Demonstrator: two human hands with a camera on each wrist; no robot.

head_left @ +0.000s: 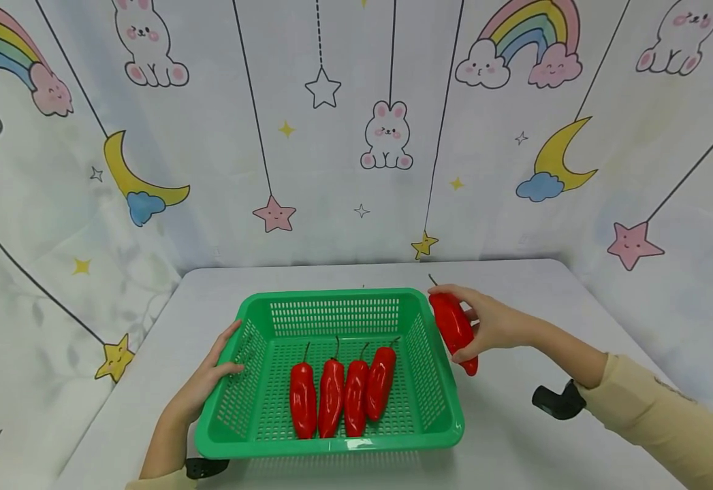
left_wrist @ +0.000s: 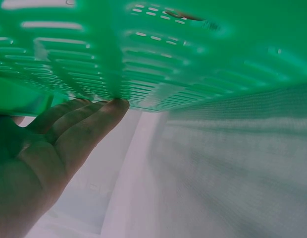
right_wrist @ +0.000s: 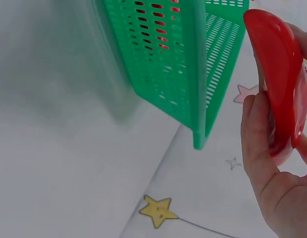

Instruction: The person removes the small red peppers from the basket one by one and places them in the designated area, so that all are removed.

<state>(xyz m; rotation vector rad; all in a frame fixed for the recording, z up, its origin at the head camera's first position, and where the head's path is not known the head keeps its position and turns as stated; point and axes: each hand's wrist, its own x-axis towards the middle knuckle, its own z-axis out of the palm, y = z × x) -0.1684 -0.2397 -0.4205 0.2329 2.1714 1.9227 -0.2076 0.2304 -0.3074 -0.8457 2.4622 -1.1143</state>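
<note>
A green plastic basket (head_left: 331,448) with slotted walls holds several red chili peppers (head_left: 331,398), lying side by side with their stems toward the back. My left hand (head_left: 199,381) grips the basket's left rim, its thumb over the edge. In the left wrist view, the fingers (left_wrist: 89,124) of that hand lie stretched against the slotted outside. Just off the right rim, my right hand (head_left: 494,320) holds another red chili pepper (head_left: 452,327) between thumb and fingers. Its stem points up and to the left. The right wrist view shows this glossy pepper (right_wrist: 280,64) beside the basket wall.
The basket is over a white table (head_left: 515,422). Behind it hangs a pale cloth (head_left: 331,156) printed with rabbits, stars, moons and rainbows. A black wrist device (head_left: 558,401) sits at the right sleeve (head_left: 644,401), and another (head_left: 206,467) at the left wrist.
</note>
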